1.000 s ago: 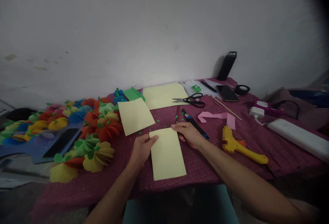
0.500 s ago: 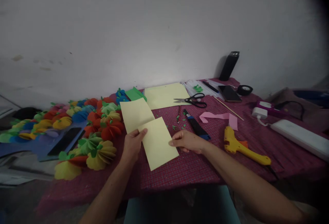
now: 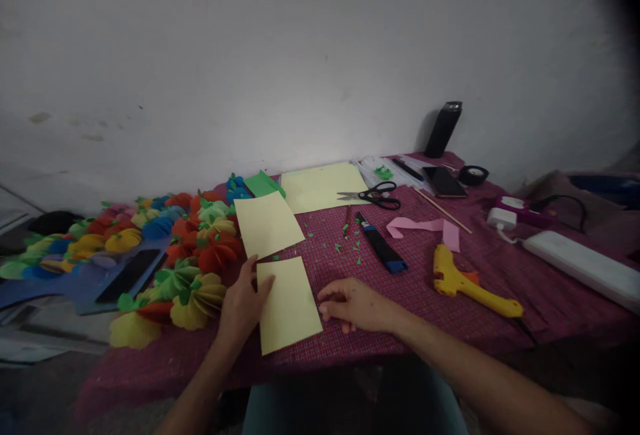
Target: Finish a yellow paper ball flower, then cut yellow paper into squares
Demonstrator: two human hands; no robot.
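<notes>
A pale yellow sheet of paper (image 3: 290, 312) lies near the front of the table, tilted slightly. My left hand (image 3: 245, 298) grips its left edge, thumb on top and fingers at the side. Just off the right edge of the sheet is my right hand (image 3: 350, 305), loosely curled with thumb and fingers apart and nothing in it. Behind the gripped sheet lies another pale yellow sheet (image 3: 270, 222). Small green paper scraps (image 3: 339, 247) are scattered to the right, beside a blue-and-black utility knife (image 3: 383, 243).
Many colourful paper pumpkins (image 3: 217, 252) crowd the left. At the back lie a larger yellow sheet (image 3: 320, 185), green paper (image 3: 263, 184) and scissors (image 3: 377, 195). To the right are a pink strip (image 3: 420, 224), yellow glue gun (image 3: 470, 292), phone (image 3: 444, 182), black bottle (image 3: 444, 128) and white power strip (image 3: 580, 262).
The front sheet has come down towards me and slightly left, off the sheet behind it. My right hand has let go of its right edge and moved nearer to me.
</notes>
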